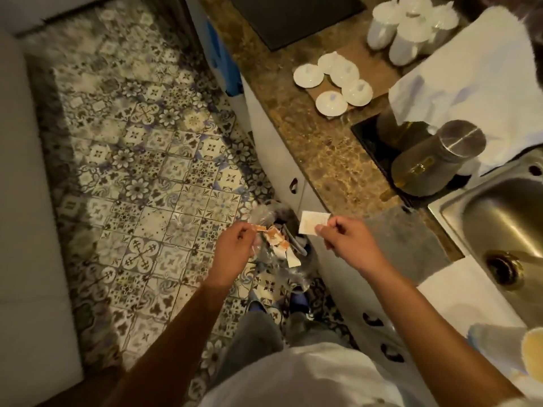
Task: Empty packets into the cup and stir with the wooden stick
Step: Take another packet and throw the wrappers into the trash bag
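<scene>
My right hand [342, 240] pinches a small white packet [313, 222] by one edge, held above the floor beside the counter front. My left hand [233, 248] holds a small torn orange-and-white strip [261, 229] over a waste bin [289, 245] lined with clear plastic. Several torn orange and white packet scraps [282, 248] lie inside the bin. A cup with pale liquid [533, 352] shows partly at the far right edge. No wooden stick is visible.
The brown stone counter [317, 136] holds white lids [338, 80] on a board, white wrapped cups [408, 27], a steel kettle [437, 160] on a black tray, and a white cloth [482, 74]. A steel sink [505, 227] lies at right. Patterned floor tiles [147, 171] spread left.
</scene>
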Available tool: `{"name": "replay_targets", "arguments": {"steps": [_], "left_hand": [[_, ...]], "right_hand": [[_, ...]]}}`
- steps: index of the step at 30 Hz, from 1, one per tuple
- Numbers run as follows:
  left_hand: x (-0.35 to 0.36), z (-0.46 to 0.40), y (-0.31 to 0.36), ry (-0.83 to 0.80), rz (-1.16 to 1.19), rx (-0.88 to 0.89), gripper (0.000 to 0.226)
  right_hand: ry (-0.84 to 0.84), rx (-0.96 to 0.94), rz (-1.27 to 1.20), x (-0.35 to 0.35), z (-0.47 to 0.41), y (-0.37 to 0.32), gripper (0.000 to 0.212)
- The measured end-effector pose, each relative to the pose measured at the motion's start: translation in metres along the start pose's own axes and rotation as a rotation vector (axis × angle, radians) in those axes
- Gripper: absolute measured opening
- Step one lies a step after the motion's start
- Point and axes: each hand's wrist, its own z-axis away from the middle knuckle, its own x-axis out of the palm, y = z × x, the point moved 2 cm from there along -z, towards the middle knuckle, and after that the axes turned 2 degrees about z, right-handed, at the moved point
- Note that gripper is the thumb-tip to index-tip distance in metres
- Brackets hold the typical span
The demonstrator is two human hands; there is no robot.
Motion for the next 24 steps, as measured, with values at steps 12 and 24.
{"name": "replay_targets", "arguments": {"steps": [12,24], "left_hand": [[0.015,-0.094,-0.1,0.084,-0.16,-0.148,0.019],[0.071,-0.198,-0.237,-0.129,-0.124,-0.435,0.032]], "right_hand": [[-0.091,0.374,0.013,0.118,-0.099,0.092,0.026],[0.073,0.737,0.073,0.185,-0.2,0.203,0.013]]}}
